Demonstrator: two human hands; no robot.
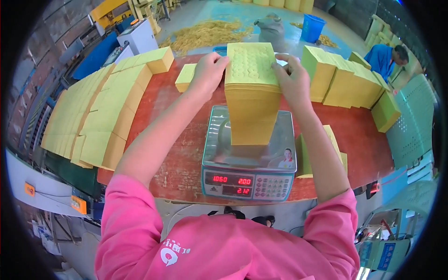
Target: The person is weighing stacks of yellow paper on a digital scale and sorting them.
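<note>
A tall stack of yellow paper (253,109) stands upright on the steel pan of a digital scale (215,140). Rows of round, punched-looking marks cover its top sheet. My left hand (209,72) presses on the stack's upper left side with its fingers curled. On the opposite side my right hand (294,80) grips the upper edge, thumb against the paper; some of its fingertips are hidden. Red digits glow on the scale's front panel, beside a keypad. Just left of my left hand lies a small yellow paper block (185,77).
The worn red table (175,158) carries long rows of yellow paper stacks (100,109) on the left and more paper stacks (343,79) on the right. A paper stack (305,156) sits by my right forearm. Beyond are a blue bin (312,29), yellow scraps (205,35) and a person in blue (381,60).
</note>
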